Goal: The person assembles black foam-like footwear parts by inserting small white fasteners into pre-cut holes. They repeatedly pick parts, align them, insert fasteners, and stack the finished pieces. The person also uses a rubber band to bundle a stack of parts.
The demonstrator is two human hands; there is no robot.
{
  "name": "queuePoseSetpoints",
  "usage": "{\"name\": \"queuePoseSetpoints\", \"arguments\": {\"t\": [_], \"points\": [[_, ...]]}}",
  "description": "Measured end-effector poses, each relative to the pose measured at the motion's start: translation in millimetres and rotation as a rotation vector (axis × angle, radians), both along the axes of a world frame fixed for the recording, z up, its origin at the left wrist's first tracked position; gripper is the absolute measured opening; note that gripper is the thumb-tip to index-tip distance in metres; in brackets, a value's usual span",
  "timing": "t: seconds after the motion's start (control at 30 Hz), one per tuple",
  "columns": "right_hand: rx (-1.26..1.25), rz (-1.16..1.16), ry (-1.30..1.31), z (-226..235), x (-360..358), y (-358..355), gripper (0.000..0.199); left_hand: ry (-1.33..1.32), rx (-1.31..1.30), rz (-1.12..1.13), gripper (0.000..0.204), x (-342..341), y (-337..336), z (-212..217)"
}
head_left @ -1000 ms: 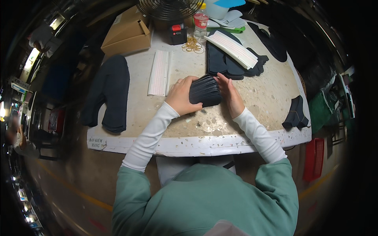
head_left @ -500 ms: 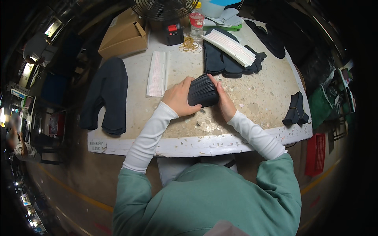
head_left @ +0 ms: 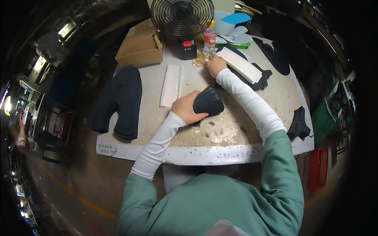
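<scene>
A thick stack of black fabric pieces (head_left: 208, 101), its layered edges showing, is gripped in my left hand (head_left: 186, 109) over the middle of the table. My right hand (head_left: 217, 66) reaches far forward, fingers bent together at the right edge of a small heap of yellowish rubber bands (head_left: 199, 60). Whatever is between those fingertips is hidden. Just right of that hand, a white printed strip (head_left: 241, 66) rests across black fabric pieces (head_left: 263, 78). A second white printed strip (head_left: 171, 85) lies left of the held stack.
Large dark fabric pieces (head_left: 128, 98) lie at the table's left. A banded black bundle (head_left: 298, 124) sits by the right edge. At the back stand a cardboard box (head_left: 138, 45), a black fan (head_left: 182, 17) and a clear bottle (head_left: 209, 41). A red basket (head_left: 318, 169) is beyond the right edge.
My right hand has left the stack and moved forward to the rubber bands. My left hand keeps the stack, now held alone. The whole view has shifted slightly.
</scene>
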State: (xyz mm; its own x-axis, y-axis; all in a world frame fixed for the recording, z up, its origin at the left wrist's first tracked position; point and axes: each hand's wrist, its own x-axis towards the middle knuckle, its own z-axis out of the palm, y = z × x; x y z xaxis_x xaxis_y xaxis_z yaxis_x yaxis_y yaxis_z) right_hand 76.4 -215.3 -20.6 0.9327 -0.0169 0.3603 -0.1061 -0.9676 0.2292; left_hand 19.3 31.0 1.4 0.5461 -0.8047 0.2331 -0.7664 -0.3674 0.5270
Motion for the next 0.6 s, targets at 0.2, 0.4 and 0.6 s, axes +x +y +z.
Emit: {"name": "queuePoseSetpoints", "arguments": {"t": [0.2, 0.4, 0.6], "points": [[-0.157, -0.034, 0.054, -15, 23, 1, 0.018, 0.766, -0.665, 0.239, 0.059, 43, 10, -2], [0.198, 0.015, -0.14, -5, 29, 6, 0.017, 1.474, -1.01, 0.266, 0.046, 64, 24, -8], [0.375, -0.103, -0.012, -19, 43, 21, 0.026, 1.624, -1.148, 0.162, 0.043, 66, 21, -13]]}}
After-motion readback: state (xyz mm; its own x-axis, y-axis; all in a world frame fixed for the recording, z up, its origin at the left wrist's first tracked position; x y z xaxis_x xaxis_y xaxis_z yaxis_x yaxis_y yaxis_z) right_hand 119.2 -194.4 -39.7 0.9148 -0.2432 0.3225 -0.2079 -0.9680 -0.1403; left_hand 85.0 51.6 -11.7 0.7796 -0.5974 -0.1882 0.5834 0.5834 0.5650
